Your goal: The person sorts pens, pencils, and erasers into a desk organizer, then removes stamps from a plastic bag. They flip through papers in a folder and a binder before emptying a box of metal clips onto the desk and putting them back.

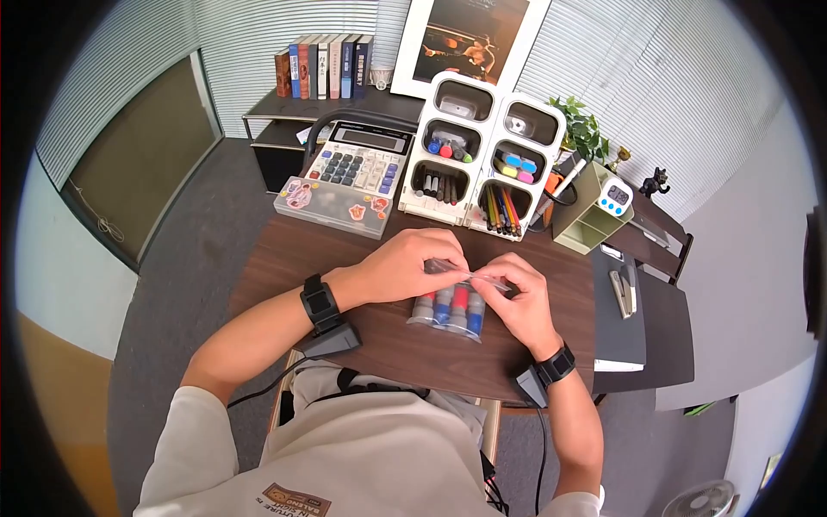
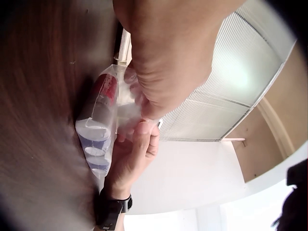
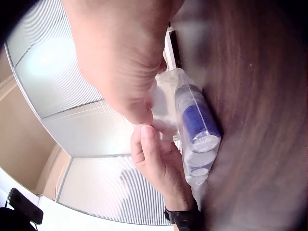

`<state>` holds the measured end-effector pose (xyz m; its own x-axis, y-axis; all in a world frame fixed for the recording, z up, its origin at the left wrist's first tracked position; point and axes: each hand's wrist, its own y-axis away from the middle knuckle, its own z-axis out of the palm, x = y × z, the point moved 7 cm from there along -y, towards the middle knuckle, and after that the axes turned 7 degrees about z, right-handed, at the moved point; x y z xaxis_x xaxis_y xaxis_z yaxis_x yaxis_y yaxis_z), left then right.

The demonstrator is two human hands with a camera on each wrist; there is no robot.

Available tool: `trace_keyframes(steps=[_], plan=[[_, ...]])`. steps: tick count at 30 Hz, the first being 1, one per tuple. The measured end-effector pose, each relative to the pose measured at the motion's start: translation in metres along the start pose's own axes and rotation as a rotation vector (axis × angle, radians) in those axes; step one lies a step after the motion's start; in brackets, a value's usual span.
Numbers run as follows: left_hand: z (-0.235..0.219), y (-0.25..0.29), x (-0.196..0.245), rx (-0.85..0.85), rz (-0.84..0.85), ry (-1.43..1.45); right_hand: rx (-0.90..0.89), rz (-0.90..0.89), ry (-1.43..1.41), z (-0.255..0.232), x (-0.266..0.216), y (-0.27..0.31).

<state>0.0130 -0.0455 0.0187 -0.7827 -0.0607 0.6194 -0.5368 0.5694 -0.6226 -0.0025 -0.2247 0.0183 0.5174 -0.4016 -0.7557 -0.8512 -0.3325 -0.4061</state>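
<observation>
A clear plastic bag (image 1: 448, 320) lies near the front of the brown table, with several small cylinders in red, blue and grey inside. My left hand (image 1: 412, 265) pinches the bag's upper edge from the left. From the right, my right hand (image 1: 524, 297) pinches the same edge, thumbs and fingertips close together. Seen from the left wrist, a red-banded cylinder (image 2: 106, 91) shows through the plastic, its lower part on the tabletop. The right wrist view shows a blue-banded cylinder (image 3: 198, 120) within the bag, below the pinched film.
Behind the hands stand a white organizer (image 1: 472, 207) with pens and markers, a large calculator (image 1: 357, 164) and a stickered translucent case (image 1: 332, 207). A green holder with a white timer (image 1: 615, 197) is to the right, near a stapler (image 1: 622, 293). Cables hang from both wrist cameras.
</observation>
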Motion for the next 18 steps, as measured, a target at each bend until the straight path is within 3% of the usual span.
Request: trace_keyframes(steps=[10, 18], plan=[[-0.005, -0.002, 0.003, 0.017, 0.061, -0.103, 0.021, -0.025, 0.045, -0.001, -0.003, 0.000], [-0.010, -0.002, -0.002, 0.013, 0.018, -0.120, 0.066, -0.033, 0.028, -0.004, 0.000, -0.002]])
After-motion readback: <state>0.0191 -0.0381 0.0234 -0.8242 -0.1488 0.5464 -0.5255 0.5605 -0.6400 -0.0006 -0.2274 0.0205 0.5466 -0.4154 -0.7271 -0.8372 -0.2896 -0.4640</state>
